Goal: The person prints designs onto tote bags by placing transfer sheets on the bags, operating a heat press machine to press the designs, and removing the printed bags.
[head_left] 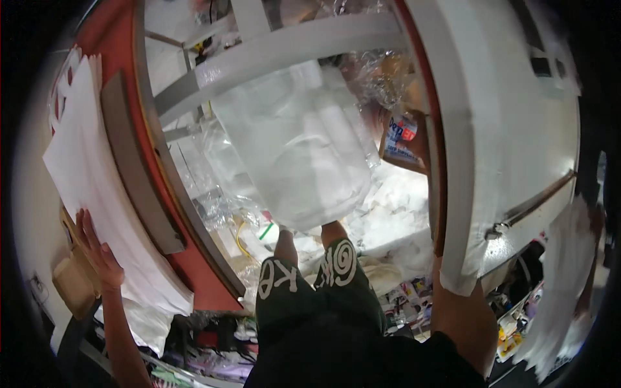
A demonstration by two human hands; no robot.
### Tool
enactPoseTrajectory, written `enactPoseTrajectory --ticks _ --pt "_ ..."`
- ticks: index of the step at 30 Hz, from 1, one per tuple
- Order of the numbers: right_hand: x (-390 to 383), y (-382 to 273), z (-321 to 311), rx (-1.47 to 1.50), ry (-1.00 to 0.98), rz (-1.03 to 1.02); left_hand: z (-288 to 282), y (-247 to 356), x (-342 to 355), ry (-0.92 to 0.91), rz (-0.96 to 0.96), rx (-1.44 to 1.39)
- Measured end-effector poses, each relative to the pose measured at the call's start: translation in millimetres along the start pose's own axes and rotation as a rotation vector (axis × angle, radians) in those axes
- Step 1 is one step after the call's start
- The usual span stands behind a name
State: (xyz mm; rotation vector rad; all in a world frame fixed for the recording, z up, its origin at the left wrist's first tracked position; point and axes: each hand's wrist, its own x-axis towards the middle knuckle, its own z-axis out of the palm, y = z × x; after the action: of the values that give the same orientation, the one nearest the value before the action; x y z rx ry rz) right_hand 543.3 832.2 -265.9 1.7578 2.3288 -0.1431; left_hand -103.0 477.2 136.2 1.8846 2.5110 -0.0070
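Observation:
My left hand (100,255) lies with its fingers stretched out at the edge of a pile of white cloth (107,174). It appears to touch the cloth and grips nothing. The cloth rests along a red board (194,275) on the left, beside a narrow grey-brown strip (139,165). From the lower right my right forearm (462,313) reaches up to a white-covered panel (475,129) with a dark red edge. That panel hides my right hand, so its fingers do not show.
Between the boards runs a grey frame bar (304,45). Below it sits a large whitish plastic-wrapped bundle (294,142). A brown piece with a colourful printed label (402,136) is beside the panel. White scraps (394,207) lie underneath. A metal rod (533,204) crosses the panel's near end.

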Motion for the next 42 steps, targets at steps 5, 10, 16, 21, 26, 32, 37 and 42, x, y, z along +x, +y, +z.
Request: enactPoseTrajectory --ticks 5,10,16,21,26,32,37,42 --pt "-22.3 -6.5 0.6 0.017 -0.082 -0.022 -6.6 -0.4 -4.5 0.003 -0.032 0.019" --pt "-34.7 17.9 -14.4 -0.038 -0.111 -0.019 4.9 -8.7 -7.6 0.024 -0.023 0.034" --pt "-58.5 33.5 -33.1 -0.077 -0.140 -0.034 7.4 -7.1 -5.6 0.062 -0.041 0.025" --pt "-88.1 13.2 -63.8 -0.051 -0.137 -0.069 -2.2 -17.0 -9.9 0.044 0.002 0.091" --pt "-187.4 -53.2 -169.2 0.256 -0.068 -0.206 -25.0 -10.1 -13.7 -0.048 -0.063 0.105" --pt "-281.2 -193.5 -391.7 0.965 -0.286 -0.284 -75.3 2.9 -16.4 0.034 0.064 -0.011" --pt "-273.8 -282.9 -484.0 1.039 -0.099 -0.462 -136.1 89.2 -52.4 -0.148 0.076 -1.236" --pt "-243.8 -385.6 -513.8 1.052 -0.073 -0.649 -106.5 62.3 -70.2 -0.138 -0.185 -1.379"
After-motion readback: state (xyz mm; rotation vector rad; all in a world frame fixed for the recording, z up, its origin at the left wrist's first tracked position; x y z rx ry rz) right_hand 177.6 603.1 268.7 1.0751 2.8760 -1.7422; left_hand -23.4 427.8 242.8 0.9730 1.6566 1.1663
